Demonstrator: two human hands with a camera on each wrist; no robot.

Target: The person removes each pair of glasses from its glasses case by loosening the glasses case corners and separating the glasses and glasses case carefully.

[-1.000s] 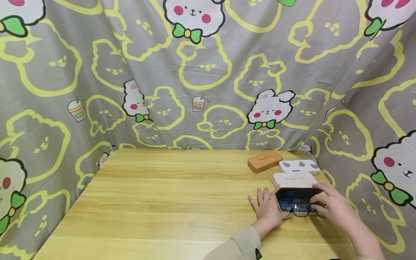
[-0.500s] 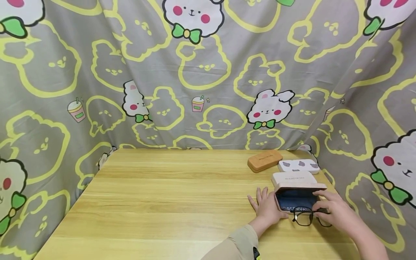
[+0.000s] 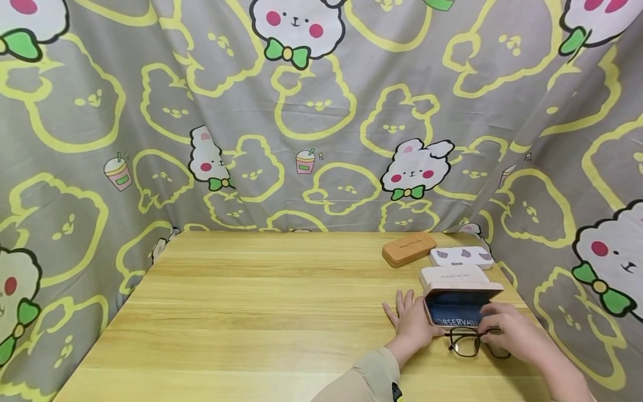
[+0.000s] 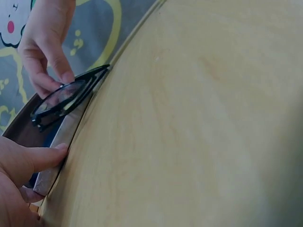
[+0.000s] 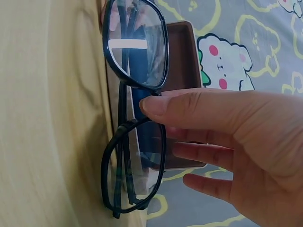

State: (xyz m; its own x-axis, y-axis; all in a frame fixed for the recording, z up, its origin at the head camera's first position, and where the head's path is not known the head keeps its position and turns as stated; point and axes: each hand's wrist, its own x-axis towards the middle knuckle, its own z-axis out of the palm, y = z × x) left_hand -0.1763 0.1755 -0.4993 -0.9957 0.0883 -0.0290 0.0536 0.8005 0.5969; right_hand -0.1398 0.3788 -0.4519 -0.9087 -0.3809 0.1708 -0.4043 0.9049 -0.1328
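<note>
A pair of black-framed eyeglasses (image 3: 464,342) is in my right hand (image 3: 513,330). Thumb and fingers pinch it at the bridge, lenses upright and temples folded behind, as the right wrist view (image 5: 158,105) shows. Just behind the eyeglasses lies an opened glasses case (image 3: 464,286), pale outside and brown within, its lid raised. A dark blue cloth with white lettering (image 3: 457,315) lines it. My left hand (image 3: 414,324) rests against the case's left end, fingers spread and straight, thumb (image 4: 47,155) along the front wall.
Behind the opened case stand a closed pale case (image 3: 454,274), a white case with grey patterns (image 3: 462,257) and an orange-brown case (image 3: 409,249). The wooden table (image 3: 241,312) stretches left. A cartoon-print curtain (image 3: 321,139) surrounds its back and sides.
My right hand has drawn the eyeglasses out from the mouth of the case, toward me and lower in the head view. The left hand stays at the case's left end.
</note>
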